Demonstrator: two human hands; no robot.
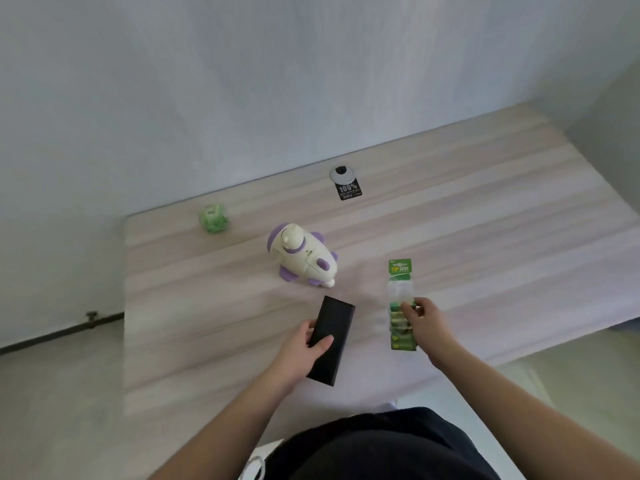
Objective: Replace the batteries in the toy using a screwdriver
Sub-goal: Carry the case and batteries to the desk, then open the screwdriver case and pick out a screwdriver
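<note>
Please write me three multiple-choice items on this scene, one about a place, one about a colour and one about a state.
1. Where does the toy lie on the table?
A. beyond the black case
B. under the right hand
C. on the battery pack

2. What colour is the small cube near the table's far left edge?
A. red
B. green
C. black

3. What is the left hand doing?
A. resting flat on the table
B. gripping the toy
C. holding the black case

Answers:
1 A, the toy sits farther from the person than the black case, touched by neither hand.
2 B, the cube is pale green.
3 C, its thumb and fingers curl round the case, while the right hand pinches the battery pack.
</note>
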